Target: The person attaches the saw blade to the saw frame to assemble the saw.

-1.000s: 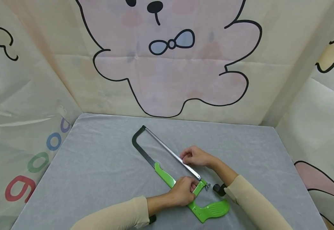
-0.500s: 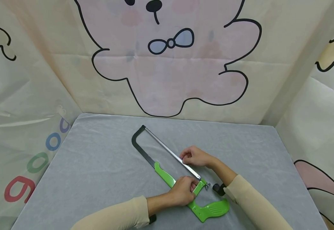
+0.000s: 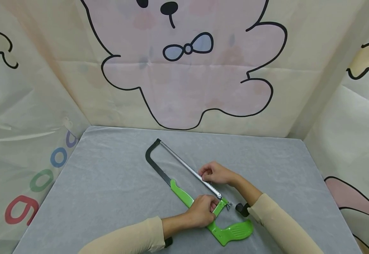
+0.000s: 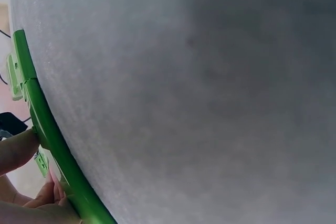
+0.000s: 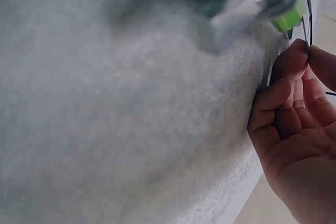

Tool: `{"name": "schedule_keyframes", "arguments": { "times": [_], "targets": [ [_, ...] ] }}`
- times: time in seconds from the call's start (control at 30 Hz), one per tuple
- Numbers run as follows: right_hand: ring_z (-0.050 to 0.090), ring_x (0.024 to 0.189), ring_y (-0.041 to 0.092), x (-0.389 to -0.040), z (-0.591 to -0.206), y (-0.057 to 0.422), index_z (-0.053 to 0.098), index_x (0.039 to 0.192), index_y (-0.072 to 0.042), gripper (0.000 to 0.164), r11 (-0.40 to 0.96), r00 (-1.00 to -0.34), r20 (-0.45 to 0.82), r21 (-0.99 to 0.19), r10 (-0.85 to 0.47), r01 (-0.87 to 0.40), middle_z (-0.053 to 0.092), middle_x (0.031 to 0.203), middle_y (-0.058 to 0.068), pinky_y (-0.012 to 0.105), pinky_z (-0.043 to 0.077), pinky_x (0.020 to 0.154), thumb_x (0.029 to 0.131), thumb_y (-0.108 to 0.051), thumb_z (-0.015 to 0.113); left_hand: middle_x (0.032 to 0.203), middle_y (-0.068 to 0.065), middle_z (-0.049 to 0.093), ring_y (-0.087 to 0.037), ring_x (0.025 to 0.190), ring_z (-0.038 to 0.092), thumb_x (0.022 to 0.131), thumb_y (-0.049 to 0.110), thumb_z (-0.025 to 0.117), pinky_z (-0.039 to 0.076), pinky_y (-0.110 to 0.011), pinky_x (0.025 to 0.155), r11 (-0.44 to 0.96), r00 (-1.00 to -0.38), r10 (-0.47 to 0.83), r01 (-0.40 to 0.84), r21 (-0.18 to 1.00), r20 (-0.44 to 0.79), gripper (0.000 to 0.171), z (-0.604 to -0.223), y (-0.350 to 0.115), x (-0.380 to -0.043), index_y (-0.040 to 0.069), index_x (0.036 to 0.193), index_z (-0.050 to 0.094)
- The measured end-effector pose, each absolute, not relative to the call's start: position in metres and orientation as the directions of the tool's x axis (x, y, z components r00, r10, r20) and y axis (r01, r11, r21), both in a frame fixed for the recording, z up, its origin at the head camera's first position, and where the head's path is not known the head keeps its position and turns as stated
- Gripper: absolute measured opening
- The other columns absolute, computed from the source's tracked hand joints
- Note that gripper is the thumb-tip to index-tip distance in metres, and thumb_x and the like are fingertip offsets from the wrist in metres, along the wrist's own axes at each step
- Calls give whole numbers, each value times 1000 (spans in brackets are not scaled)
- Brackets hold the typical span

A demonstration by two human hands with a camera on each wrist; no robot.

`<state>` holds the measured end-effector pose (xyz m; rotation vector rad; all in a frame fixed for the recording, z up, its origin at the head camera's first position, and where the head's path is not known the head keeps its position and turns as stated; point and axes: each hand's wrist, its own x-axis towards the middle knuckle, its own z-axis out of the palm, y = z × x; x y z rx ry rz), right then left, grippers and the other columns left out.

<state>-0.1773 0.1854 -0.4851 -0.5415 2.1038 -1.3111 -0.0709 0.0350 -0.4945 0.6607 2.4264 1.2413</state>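
Note:
A hacksaw (image 3: 181,193) with a green handle (image 3: 236,231) and dark front frame lies diagonally on the table in the head view. Its silver blade (image 3: 179,159) runs along the far side. My left hand (image 3: 200,211) grips the green part of the frame near the handle; the left wrist view shows fingers around the green bar (image 4: 51,129). With thumb and index finger, my right hand (image 3: 218,173) pinches the blade towards its handle end. In the right wrist view, a metal wing nut (image 5: 252,3) looms large and blurred, and the pinched blade appears edge-on.
Grey cloth covers the table (image 3: 114,183). Printed fabric walls stand behind it (image 3: 187,88) and at both sides. A black wrist strap piece (image 3: 242,209) sits at the right cuff, close to the wing nut end of the saw.

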Motion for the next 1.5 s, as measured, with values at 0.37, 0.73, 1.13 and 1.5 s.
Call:
{"name": "schedule_keyframes", "arguments": {
  "times": [0.37, 0.73, 1.13, 1.5],
  "targets": [
    [54, 68, 12, -176, -485, 186, 64, 105, 11, 17, 438, -739, -282, -899, -612, -19, 65, 82, 10, 22, 46, 60, 91, 3, 59, 71, 8, 55, 3, 66, 47, 66, -12, 70, 43, -13, 64, 504, -833, 544, 231, 832, -98, 31, -495, 35, -71, 4, 92, 70],
    [54, 69, 10, -175, -486, 187, 65, 105, 11, 17, 451, -739, -260, -890, -621, -66, 64, 83, 4, 22, 46, 61, 91, 2, 59, 69, 8, 55, 3, 65, 47, 65, -12, 70, 42, -14, 62, 498, -838, 539, 234, 835, -87, 30, -496, 36, -71, 5, 89, 69],
    [56, 70, 7, -172, -478, 198, 68, 101, 5, 16, 524, -755, -214, -829, -620, -195, 68, 81, 7, 24, 47, 65, 95, -8, 61, 70, 9, 55, 3, 66, 48, 66, -9, 72, 42, -14, 62, 522, -837, 538, 241, 818, -97, 28, -495, 37, -72, 6, 89, 69],
    [58, 69, 4, -150, -457, 224, 70, 95, -1, 11, 609, -762, -156, -708, -628, -357, 67, 78, -1, 25, 49, 63, 94, -11, 65, 70, 6, 57, 1, 64, 47, 63, -11, 72, 43, -16, 62, 533, -845, 521, 211, 819, -121, 31, -490, 38, -73, 4, 90, 70]
  ]
}}
